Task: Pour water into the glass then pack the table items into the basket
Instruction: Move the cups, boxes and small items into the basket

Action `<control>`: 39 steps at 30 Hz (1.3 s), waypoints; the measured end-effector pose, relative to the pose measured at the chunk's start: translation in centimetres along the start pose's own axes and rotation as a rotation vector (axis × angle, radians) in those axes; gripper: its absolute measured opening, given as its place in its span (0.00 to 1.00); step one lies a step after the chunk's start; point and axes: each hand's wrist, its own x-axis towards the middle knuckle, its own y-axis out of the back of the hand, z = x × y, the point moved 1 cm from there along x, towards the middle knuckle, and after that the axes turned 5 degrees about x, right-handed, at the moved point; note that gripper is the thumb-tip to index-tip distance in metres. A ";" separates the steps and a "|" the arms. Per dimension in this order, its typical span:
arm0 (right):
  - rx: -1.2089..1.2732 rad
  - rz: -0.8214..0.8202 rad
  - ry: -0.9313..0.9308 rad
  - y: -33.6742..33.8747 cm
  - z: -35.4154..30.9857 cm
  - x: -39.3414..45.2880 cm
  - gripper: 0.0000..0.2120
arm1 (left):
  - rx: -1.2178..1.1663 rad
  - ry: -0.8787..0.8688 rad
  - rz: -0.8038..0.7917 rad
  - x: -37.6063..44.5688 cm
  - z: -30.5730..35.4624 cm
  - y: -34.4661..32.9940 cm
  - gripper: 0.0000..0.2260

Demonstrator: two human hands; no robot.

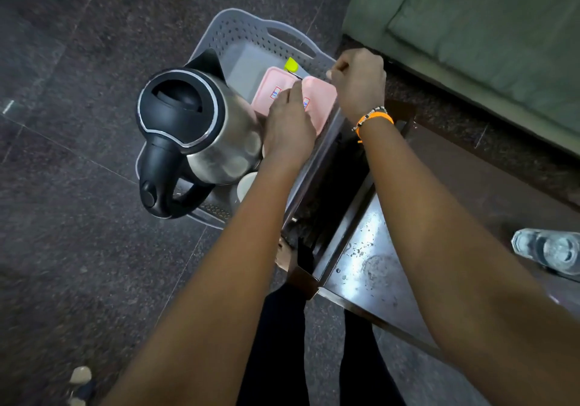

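grey perforated basket [238, 34], steel kettle [201, 129], pink boxes [270, 92] inside

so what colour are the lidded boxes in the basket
Pale pink boxes, seen in the head view.

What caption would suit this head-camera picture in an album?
Both hands, left hand and right hand, settle pink containers beside a steel kettle in a grey basket.
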 end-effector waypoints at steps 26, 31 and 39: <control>0.041 0.003 -0.508 13.7 41.7 -28.7 0.20 | 0.087 -0.354 -0.632 -26.9 16.6 -29.2 0.19; -0.149 -0.208 -0.477 13.7 46.7 -28.3 0.26 | 0.411 -0.439 -0.824 -28.1 18.3 -33.7 0.25; -0.100 -0.279 -0.392 13.2 49.7 -27.9 0.20 | 0.703 -0.441 -0.783 -27.9 19.4 -37.0 0.13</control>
